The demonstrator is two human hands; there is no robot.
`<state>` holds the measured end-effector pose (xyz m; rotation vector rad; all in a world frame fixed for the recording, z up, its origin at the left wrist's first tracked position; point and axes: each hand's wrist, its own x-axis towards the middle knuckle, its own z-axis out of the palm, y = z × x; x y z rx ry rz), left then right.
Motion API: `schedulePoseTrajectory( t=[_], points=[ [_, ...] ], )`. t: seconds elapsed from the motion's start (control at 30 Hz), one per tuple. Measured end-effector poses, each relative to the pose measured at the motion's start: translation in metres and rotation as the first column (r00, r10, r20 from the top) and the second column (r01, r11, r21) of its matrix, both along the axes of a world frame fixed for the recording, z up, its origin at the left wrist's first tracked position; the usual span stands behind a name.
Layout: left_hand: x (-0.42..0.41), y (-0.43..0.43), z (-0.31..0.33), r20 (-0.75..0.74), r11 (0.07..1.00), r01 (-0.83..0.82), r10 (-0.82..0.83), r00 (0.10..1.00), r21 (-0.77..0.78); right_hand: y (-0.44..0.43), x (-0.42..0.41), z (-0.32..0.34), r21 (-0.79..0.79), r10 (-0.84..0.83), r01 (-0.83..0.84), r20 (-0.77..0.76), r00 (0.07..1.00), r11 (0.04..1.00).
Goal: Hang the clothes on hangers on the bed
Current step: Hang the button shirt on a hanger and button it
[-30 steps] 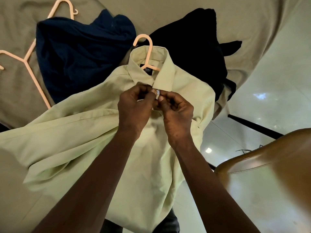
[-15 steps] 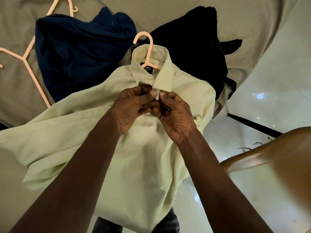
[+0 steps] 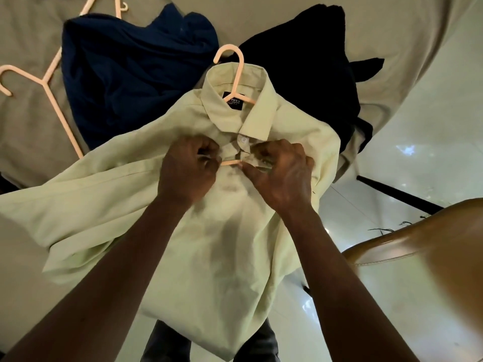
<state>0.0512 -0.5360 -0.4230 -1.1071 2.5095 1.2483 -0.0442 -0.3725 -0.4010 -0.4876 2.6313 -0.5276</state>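
Observation:
A pale green collared shirt lies on the bed with a pink hanger inside it, the hook sticking out above the collar. The top button under the collar is fastened. Just below it my left hand and my right hand each pinch one edge of the shirt's front opening. Between them a short piece of the hanger's bar shows through the gap.
A dark blue garment and a black garment lie on the grey bedsheet behind the shirt. Two spare pink hangers lie at the left. A brown chair and glossy floor are at the right.
Both hands have dropped from the top button, which now shows fastened, to the shirt front just below it and moved slightly apart.

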Motion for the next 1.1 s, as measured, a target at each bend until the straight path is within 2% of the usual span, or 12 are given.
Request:
schedulePoseTrajectory(
  t=[0.07,0.17,0.27,0.33,0.43,0.53,0.63,0.7,0.73,0.8,0.97,1.1],
  points=[
    [0.018,0.002,-0.009,0.014,0.986,0.143,-0.142,0.99,-0.083,0.005,0.002,-0.003,0.105,0.167,-0.155,-0.116,0.979,0.982],
    [0.028,0.007,-0.012,0.024,0.955,0.189,-0.189,0.982,-0.228,0.009,0.006,-0.004,0.088,0.252,-0.237,-0.252,0.934,0.967],
    [0.028,0.014,-0.005,-0.026,0.929,0.179,-0.198,0.98,-0.324,0.013,0.011,-0.003,0.163,0.327,-0.291,-0.269,0.906,0.943],
    [0.03,0.02,-0.001,-0.08,0.952,0.139,-0.167,0.983,-0.273,0.015,0.014,-0.002,0.207,0.357,-0.311,-0.245,0.902,0.928],
    [0.034,0.023,-0.002,-0.074,0.979,0.097,-0.112,0.991,-0.182,0.013,0.019,0.005,0.014,0.114,-0.114,-0.143,0.983,0.993],
    [0.04,0.024,-0.008,-0.02,0.952,0.198,-0.209,0.978,-0.232,0.009,0.026,0.016,-0.129,-0.216,0.238,0.167,0.962,0.963],
    [0.041,0.028,-0.012,0.038,0.946,0.2,-0.197,0.98,-0.256,0.008,0.034,0.023,-0.155,-0.41,0.544,0.499,0.764,0.825],
    [0.04,0.032,-0.013,0.068,0.95,0.178,-0.166,0.984,-0.257,0.009,0.041,0.025,-0.126,-0.449,0.693,0.677,0.583,0.71],
    [0.039,0.034,-0.013,0.065,0.954,0.156,-0.144,0.987,-0.255,0.01,0.045,0.025,-0.108,-0.449,0.725,0.72,0.528,0.68],
    [0.04,0.037,-0.011,0.033,0.968,0.084,-0.078,0.996,-0.238,0.012,0.051,0.025,-0.098,-0.454,0.751,0.744,0.491,0.652],
    [0.046,0.043,0.022,-0.142,0.988,-0.075,0.055,0.988,-0.136,0.008,0.066,0.032,-0.215,-0.469,0.767,0.683,0.56,0.604],
    [0.055,0.052,0.04,-0.226,0.996,-0.064,0.048,0.973,-0.063,0.003,0.079,0.03,-0.244,-0.458,0.707,0.614,0.643,0.664]
  ],
)
